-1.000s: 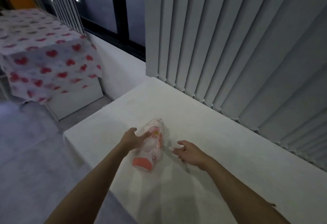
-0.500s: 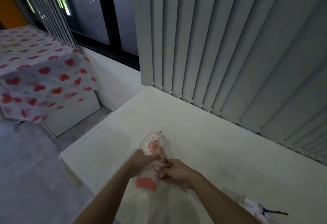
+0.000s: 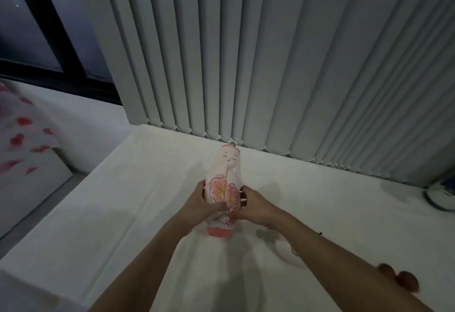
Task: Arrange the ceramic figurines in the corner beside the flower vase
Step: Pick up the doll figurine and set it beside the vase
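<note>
A tall white ceramic figurine with a small painted face, pink flowers and a coral base is held upright just above the white table. My left hand grips its left side and my right hand grips its right side, thumbs meeting across its front. Partly hidden under my right forearm lies a second pale pink figurine. At the right edge stands a white round object, blurred; I cannot tell whether it is the vase.
Grey vertical blinds hang right behind the table's far edge. A dark window is at upper left. A heart-patterned cloth covers a low unit on the left. Two reddish round things lie by my right arm.
The figurine went from lying under my left hand to standing upright with both hands on it. The view has swung right, showing more of the table.
</note>
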The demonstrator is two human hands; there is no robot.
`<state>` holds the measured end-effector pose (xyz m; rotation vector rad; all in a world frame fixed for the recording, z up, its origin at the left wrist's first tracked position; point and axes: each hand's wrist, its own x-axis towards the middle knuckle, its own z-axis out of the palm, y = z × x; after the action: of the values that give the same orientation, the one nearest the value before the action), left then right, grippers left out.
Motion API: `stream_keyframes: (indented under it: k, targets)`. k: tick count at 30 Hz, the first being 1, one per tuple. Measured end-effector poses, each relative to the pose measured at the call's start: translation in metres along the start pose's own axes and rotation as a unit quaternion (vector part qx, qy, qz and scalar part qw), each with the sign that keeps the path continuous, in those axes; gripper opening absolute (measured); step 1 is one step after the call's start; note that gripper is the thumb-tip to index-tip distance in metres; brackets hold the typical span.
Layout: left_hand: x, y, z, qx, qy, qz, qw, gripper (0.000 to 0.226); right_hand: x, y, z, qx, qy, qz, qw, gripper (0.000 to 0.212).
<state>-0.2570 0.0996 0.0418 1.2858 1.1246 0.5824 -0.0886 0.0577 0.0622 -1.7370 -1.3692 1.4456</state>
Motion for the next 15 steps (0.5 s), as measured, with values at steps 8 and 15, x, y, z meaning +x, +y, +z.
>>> stream_keyframes:
  k: [8, 15]
  targets:
    - [0.0, -0.018, 0.044, 0.023, -0.065, 0.069, 0.995, 0.074, -0.043, 0.033, -0.014, -0.084, 0.11, -0.029, 0.99, 0.08]
    - [-0.005, -0.026, 0.057, 0.016, -0.076, 0.137, 0.987, 0.082, -0.051, 0.047, -0.002, -0.104, 0.176, -0.014, 0.979, 0.084]
